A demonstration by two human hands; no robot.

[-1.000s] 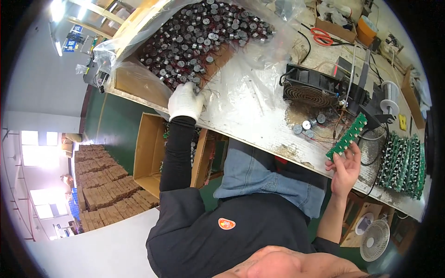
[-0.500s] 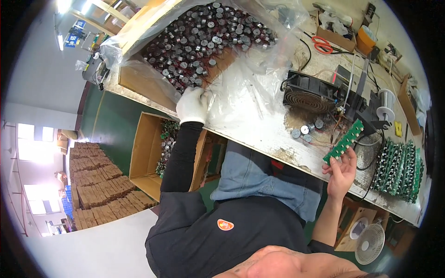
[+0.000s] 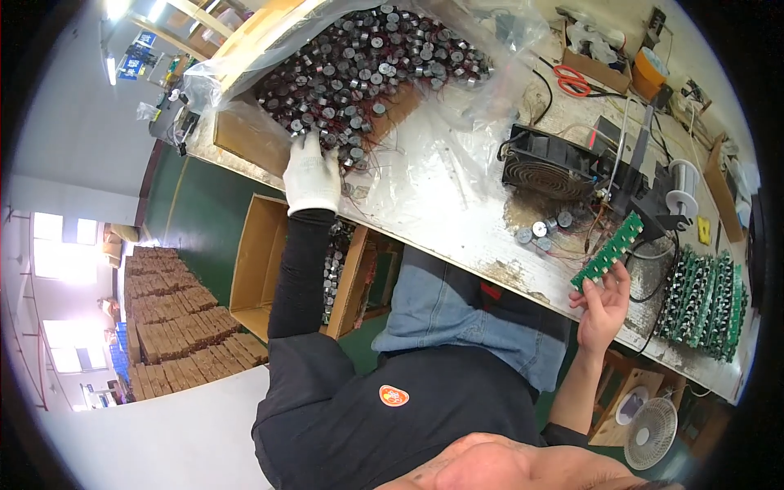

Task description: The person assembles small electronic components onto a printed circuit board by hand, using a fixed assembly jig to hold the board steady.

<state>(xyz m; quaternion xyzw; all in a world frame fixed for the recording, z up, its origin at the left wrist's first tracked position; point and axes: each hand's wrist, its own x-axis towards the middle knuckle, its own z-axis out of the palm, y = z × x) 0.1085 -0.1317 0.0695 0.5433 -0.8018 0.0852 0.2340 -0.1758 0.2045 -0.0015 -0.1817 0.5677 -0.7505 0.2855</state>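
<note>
My left hand (image 3: 313, 175), in a white glove, reaches to the near edge of a heap of small round metal parts with thin red wires (image 3: 376, 65). Its fingers are stretched out and the thumb stands apart, with the tips against the nearest parts. Bare, my right hand (image 3: 603, 306) grips the lower end of a narrow green circuit board (image 3: 608, 251) between thumb and fingers, tilted above the table's front edge. A few loose round metal parts (image 3: 541, 230) lie on the table, left of that board.
A black fan (image 3: 547, 167) stands behind the loose parts, near a solder wire spool (image 3: 682, 188). Stacked green boards (image 3: 702, 306) fill the right corner. Red-handled scissors (image 3: 572, 80) lie farther back. Below the table's left edge sits an open cardboard box (image 3: 261, 261).
My left hand has moved left and a little up along the heap's edge, its fingers now stretched out. The right hand keeps the board in nearly the same place.
</note>
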